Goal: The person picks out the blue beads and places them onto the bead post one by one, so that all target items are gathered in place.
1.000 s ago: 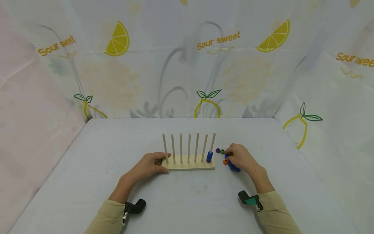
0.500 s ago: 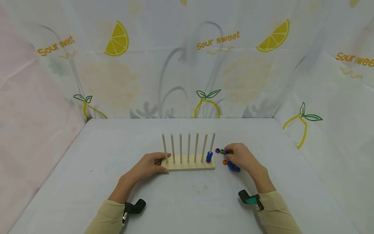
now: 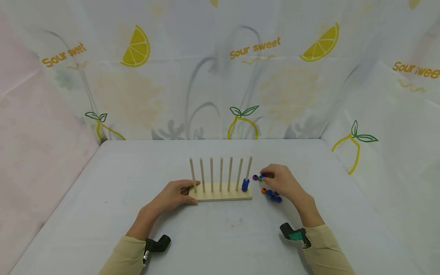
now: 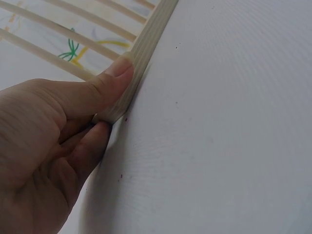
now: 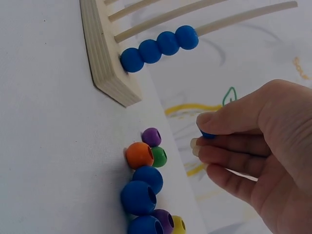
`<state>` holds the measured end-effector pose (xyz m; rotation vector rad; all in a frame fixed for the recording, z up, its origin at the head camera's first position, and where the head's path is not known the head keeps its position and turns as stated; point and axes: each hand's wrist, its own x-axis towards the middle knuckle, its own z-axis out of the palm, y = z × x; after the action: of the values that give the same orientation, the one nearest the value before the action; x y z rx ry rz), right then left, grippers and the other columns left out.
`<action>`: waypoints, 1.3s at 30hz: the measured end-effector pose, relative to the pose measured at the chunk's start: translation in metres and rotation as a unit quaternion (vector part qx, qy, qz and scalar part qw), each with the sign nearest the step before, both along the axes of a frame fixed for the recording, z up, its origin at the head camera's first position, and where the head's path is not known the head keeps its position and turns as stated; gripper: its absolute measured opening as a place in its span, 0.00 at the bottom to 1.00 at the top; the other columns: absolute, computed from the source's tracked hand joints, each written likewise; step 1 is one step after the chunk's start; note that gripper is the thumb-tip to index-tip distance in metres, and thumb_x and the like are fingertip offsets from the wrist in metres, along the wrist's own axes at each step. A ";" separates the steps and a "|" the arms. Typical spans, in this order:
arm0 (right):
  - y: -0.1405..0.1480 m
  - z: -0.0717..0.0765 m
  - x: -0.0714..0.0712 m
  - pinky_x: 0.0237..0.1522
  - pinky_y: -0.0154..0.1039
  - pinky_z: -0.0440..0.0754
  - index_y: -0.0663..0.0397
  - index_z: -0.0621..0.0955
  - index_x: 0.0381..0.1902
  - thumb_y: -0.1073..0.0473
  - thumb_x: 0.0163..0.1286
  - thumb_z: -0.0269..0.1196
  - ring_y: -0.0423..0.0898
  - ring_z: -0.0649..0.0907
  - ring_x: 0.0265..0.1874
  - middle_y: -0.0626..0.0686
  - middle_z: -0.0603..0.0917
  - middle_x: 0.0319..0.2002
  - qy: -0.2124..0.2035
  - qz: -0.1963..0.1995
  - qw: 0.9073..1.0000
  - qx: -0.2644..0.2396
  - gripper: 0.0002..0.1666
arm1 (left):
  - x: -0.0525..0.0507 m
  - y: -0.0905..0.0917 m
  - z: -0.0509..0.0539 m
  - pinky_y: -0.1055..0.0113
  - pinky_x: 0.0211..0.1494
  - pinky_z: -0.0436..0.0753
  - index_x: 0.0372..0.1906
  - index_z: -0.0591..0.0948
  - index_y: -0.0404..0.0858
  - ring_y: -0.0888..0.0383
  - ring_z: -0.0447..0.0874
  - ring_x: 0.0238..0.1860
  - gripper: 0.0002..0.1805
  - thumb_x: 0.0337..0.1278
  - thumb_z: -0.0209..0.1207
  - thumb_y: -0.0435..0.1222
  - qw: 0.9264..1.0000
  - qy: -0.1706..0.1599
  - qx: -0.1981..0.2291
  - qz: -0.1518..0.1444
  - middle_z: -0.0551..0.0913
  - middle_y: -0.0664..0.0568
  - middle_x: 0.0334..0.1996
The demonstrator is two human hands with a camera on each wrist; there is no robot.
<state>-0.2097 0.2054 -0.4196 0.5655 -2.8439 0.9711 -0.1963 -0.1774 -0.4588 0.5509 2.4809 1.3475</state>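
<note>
A wooden base with several upright pegs, a peg rack, stands on the white table. My left hand grips its left end, thumb along the front edge, as the left wrist view also shows. Several blue beads are stacked on the rightmost peg. Right of the rack, my right hand pinches a blue bead between thumb and fingers, raised above the table and mostly covered by them. Beneath that hand lie loose beads: orange, green, purple and several blue ones.
In the right wrist view a second purple bead and a yellow bead lie at the lower edge of the pile. A printed cloth hangs behind the table. Each wrist carries a black camera mount.
My right hand has risen slightly and shifted a little left, lifting the blue bead off the loose pile. My left hand keeps its grip on the rack.
</note>
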 end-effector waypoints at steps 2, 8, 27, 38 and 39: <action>0.000 0.002 0.000 0.36 0.34 0.82 0.64 0.86 0.45 0.68 0.63 0.67 0.43 0.83 0.34 0.53 0.87 0.37 0.012 0.003 1.000 -0.002 0.12 | -0.001 0.000 0.000 0.62 0.64 0.79 0.66 0.76 0.37 0.49 0.71 0.71 0.36 0.50 0.73 0.38 1.000 -0.003 0.004 -0.001 0.75 0.47 0.68; -0.002 0.012 0.001 0.40 0.39 0.84 0.63 0.87 0.45 0.69 0.62 0.68 0.44 0.84 0.36 0.53 0.87 0.36 0.063 0.011 0.998 -0.011 0.12 | -0.002 -0.001 -0.001 0.61 0.65 0.79 0.66 0.76 0.38 0.49 0.71 0.70 0.36 0.50 0.73 0.38 1.000 -0.001 0.005 0.001 0.76 0.47 0.68; -0.010 0.033 0.002 0.38 0.31 0.83 0.55 0.88 0.43 0.68 0.62 0.70 0.40 0.83 0.34 0.47 0.87 0.35 0.128 0.020 0.988 -0.080 0.12 | -0.002 -0.004 -0.001 0.67 0.62 0.80 0.66 0.76 0.38 0.50 0.72 0.70 0.36 0.49 0.73 0.42 1.000 0.014 -0.006 0.004 0.76 0.49 0.67; -0.013 0.043 0.012 0.33 0.30 0.81 0.53 0.87 0.45 0.67 0.64 0.69 0.41 0.83 0.35 0.47 0.87 0.36 0.107 -0.002 0.989 -0.099 0.12 | -0.002 -0.002 -0.003 0.64 0.64 0.79 0.66 0.77 0.38 0.49 0.72 0.70 0.37 0.48 0.74 0.42 1.000 0.016 -0.012 0.003 0.77 0.49 0.67; -0.013 0.044 0.012 0.33 0.31 0.81 0.53 0.87 0.45 0.67 0.64 0.69 0.41 0.82 0.35 0.47 0.87 0.36 0.108 -0.003 0.989 -0.100 0.12 | -0.002 -0.002 -0.003 0.64 0.64 0.79 0.66 0.77 0.38 0.50 0.72 0.69 0.37 0.48 0.74 0.42 1.000 0.013 -0.011 0.004 0.77 0.50 0.66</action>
<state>-0.1975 0.1923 -0.3757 0.6000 -2.5215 1.1045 -0.1984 -0.1796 -0.4619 0.5574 2.5188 1.3227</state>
